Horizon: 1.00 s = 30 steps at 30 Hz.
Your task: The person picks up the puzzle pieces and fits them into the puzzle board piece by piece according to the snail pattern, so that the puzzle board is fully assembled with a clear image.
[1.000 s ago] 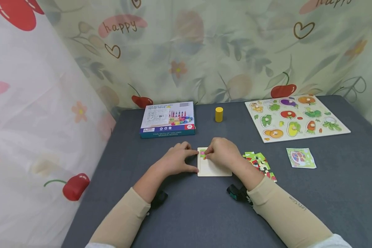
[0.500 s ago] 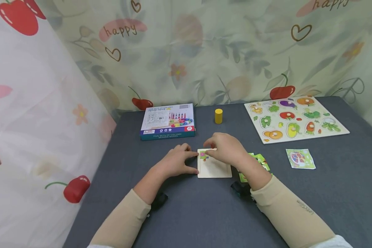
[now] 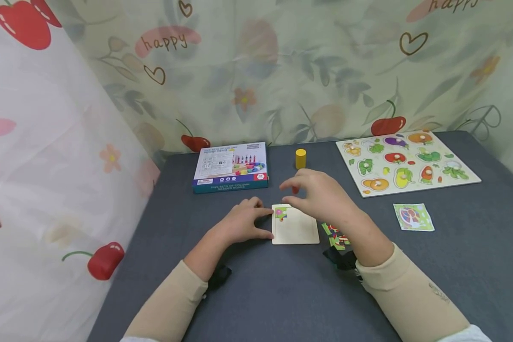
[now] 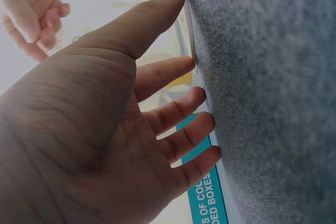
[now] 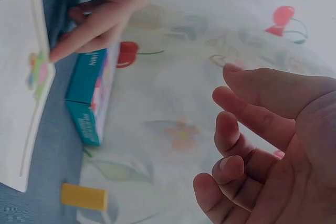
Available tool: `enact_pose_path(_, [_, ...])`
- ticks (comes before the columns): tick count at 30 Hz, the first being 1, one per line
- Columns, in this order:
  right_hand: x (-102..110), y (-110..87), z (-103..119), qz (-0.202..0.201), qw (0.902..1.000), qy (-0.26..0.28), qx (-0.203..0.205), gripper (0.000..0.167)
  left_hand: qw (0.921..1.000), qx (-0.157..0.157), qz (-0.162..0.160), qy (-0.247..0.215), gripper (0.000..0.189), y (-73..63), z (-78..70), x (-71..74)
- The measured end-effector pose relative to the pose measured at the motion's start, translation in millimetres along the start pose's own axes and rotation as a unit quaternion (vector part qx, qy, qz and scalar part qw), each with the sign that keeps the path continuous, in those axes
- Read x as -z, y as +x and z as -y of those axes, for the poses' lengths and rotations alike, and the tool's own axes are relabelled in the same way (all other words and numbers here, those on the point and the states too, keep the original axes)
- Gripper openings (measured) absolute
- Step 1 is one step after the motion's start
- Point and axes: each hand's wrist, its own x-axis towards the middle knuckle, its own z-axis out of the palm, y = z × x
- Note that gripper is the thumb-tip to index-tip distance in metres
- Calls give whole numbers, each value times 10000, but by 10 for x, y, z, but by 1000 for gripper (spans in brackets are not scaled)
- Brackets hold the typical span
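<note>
A pale wooden puzzle board [image 3: 298, 231] lies on the dark table, with one colourful jigsaw piece [image 3: 280, 213] in its upper left corner. My left hand [image 3: 247, 221] touches the board's left edge with the tips of thumb and index finger; its other fingers stretch out beside it, as the left wrist view shows. Raised above the board's upper right is my right hand [image 3: 322, 195], fingers loosely bent and nothing between them in the right wrist view. Several loose jigsaw pieces [image 3: 336, 236] lie right of the board, partly hidden by the right forearm.
A teal-edged box [image 3: 231, 167] stands at the back left, and a yellow cylinder [image 3: 300, 159] is upright behind the board. At the back right lies a vegetable peg puzzle [image 3: 408, 164]. A small square picture card [image 3: 413, 217] sits in front of it.
My right hand has let go of the jigsaw piece in the board's corner and lifted up and to the right. The left hand stays at the board's edge.
</note>
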Motion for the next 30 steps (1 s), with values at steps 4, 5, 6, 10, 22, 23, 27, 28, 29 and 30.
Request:
enact_pose_path(4, [98, -58, 53, -152, 9997, 127, 122, 31, 10000, -14, -3, -3, 75, 4, -4, 9])
enact_pose_path(5, [120, -73, 60, -184, 9996, 164, 150, 31, 10000, -17, -7, 1, 76, 6, -4, 10])
enact_pose_path(6, [143, -89, 67, -221, 9994, 206, 186, 31, 10000, -18, -10, 9, 76, 7, -3, 8])
enact_pose_path(10, [235, -153, 88, -370, 9981, 375, 333, 31, 10000, -2, -17, 5, 76, 16, 3, 3])
enact_pose_path(22, [549, -383, 170, -874, 9927, 494, 663, 28, 10000, 56, 4, -3, 77, 15, 14, -14])
enact_pose_path(23, [575, -404, 174, -901, 9926, 479, 658, 29, 10000, 52, -1, 2, 77, 13, 14, -16])
enact_pose_path(27, [678, -476, 168, -1030, 9917, 345, 685, 33, 10000, 21, -14, 5, 76, 13, 20, -26])
enact_pose_path(28, [701, -489, 159, -1071, 9913, 316, 694, 34, 10000, 19, -19, 8, 76, 12, 21, -27])
enact_pose_path(29, [723, -499, 146, -1121, 9908, 297, 703, 35, 10000, 15, -20, 4, 76, 10, 22, -25])
enact_pose_path(30, [743, -508, 129, -1174, 9902, 263, 713, 36, 10000, 17, -20, -8, 76, 8, 22, -23])
